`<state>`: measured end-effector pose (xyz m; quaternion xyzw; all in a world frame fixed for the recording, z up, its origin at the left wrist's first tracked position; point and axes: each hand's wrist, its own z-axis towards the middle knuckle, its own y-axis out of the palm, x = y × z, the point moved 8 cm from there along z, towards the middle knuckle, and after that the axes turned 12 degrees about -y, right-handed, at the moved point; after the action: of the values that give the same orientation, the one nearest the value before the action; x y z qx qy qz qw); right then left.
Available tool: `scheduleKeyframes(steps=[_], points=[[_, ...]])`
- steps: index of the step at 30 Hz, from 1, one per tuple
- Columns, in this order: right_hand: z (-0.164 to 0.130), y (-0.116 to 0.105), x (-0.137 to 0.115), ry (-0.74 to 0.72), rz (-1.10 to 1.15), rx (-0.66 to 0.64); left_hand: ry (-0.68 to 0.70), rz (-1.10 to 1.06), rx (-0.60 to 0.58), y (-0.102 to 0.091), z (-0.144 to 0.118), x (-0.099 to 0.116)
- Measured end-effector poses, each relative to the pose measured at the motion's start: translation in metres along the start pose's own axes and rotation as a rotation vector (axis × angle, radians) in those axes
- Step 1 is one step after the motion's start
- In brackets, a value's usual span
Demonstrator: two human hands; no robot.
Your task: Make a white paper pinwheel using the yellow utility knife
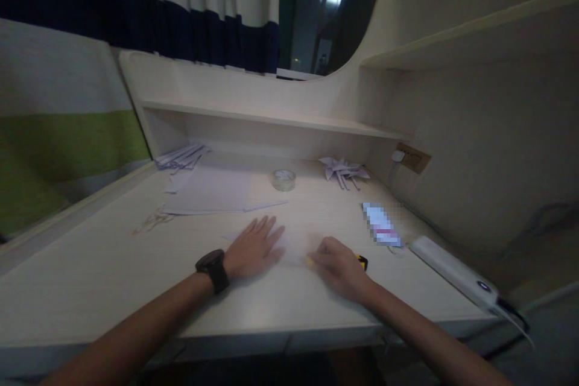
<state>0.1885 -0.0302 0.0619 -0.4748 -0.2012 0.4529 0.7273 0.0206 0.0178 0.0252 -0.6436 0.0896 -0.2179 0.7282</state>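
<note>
My left hand point(256, 248), with a black watch point(213, 268) on its wrist, lies flat with fingers spread. It presses on a piece of white paper point(293, 251) that is faint against the pale desk. My right hand point(339, 265) is closed around a yellow and black tool point(362, 262). The tool's yellow front end pokes out by the fingertips, close to the paper's right side. Its middle is hidden in the fist, and blur keeps me from telling its exact kind.
Behind the hands are a stack of paper sheets point(212, 187), a tape roll point(283, 180) and folded paper pinwheels point(341, 172). Paper strips point(183, 157) lie back left, rubber bands point(154, 220) nearer. A phone point(382, 225) and a white power strip point(455, 274) occupy the right.
</note>
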Motion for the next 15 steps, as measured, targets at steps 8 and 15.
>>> scheduleKeyframes(steps=[8, 15], points=[[-0.006, -0.007, -0.008, -0.013, 0.029, -0.02, -0.019, -0.065, 0.021, -0.003, -0.001, -0.002], [-0.011, -0.007, 0.0, 0.026, 0.023, -0.033, -0.09, -0.05, 0.171, -0.025, -0.001, -0.013]])
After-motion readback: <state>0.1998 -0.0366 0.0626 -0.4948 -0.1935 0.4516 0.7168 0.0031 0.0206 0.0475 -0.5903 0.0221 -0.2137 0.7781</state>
